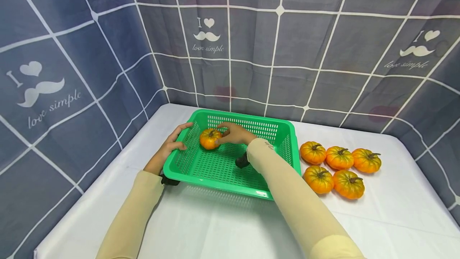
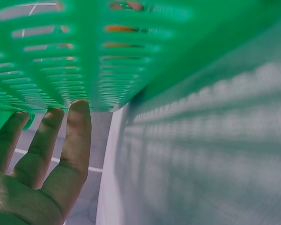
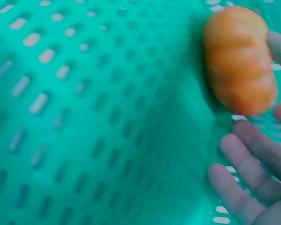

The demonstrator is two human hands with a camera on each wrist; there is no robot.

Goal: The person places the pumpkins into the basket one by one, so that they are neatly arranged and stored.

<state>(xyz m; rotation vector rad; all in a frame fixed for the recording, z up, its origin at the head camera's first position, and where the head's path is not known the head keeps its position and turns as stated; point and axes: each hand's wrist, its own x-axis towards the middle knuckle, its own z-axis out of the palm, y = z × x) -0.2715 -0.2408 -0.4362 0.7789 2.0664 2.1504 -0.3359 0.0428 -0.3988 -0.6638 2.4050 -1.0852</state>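
Note:
A green plastic basket with slotted walls stands on the white table. My left hand holds its left rim, the thumb over the edge; in the left wrist view, fingers of that hand lie along the outside of the slotted wall. Inside the basket, toward its left end, a small orange pumpkin sits on the floor. My right hand is reached in beside this pumpkin, its thumb at the pumpkin's side. In the right wrist view, the other fingers are spread and extended near the pumpkin.
Several orange pumpkins stand in two rows right of the basket, among them a front one and a back one. A grey checked curtain hangs behind the white table, with a blue one on the left.

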